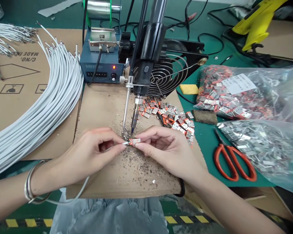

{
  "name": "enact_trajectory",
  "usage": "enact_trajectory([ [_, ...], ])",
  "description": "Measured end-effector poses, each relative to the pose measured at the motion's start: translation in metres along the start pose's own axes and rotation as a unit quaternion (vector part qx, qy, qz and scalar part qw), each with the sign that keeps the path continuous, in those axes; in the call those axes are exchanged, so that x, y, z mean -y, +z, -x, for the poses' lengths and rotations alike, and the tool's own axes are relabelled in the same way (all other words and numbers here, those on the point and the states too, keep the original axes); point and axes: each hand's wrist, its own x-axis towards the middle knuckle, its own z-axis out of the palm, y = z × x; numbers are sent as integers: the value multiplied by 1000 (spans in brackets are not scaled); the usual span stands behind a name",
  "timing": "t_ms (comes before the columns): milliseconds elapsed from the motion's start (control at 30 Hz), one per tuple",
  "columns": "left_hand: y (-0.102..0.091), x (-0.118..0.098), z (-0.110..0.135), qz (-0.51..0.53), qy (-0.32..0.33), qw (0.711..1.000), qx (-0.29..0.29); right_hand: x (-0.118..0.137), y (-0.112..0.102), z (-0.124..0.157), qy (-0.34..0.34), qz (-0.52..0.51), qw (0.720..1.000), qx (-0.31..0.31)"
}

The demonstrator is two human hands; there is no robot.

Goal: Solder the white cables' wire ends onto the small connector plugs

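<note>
My left hand (92,151) pinches the end of a white cable (70,195) that trails back under my wrist. My right hand (166,146) pinches a small red and silver connector (134,141). Cable end and connector meet just under the tip of the soldering iron (134,118), which hangs down from a black holder. A bent metal solder feed tube (126,110) ends beside the tip. Both hands rest on a cardboard pad (100,107) speckled with solder bits.
A loose pile of connectors (172,115) lies right of the iron. Clear bags of parts (236,94) and red scissors (234,161) sit at right. A thick bundle of white cables (46,107) curves at left. Solder station (101,66), fan (168,73), yellow glue gun (256,22) stand behind.
</note>
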Motion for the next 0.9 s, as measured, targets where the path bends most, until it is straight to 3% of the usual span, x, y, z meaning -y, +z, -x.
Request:
enact_trajectory([
  [167, 1, -8, 6, 20, -26, 999, 37, 1, -5, 8, 3, 33, 999, 37],
  [433, 28, -27, 33, 227, -118, 962, 92, 22, -13, 29, 17, 37, 992, 115],
  [700, 46, -34, 50, 371, -171, 913, 21, 18, -8, 45, 11, 9, 989, 146],
  [900, 51, -36, 61, 362, -168, 917, -3, 16, -4, 51, 12, 22, 988, 150],
])
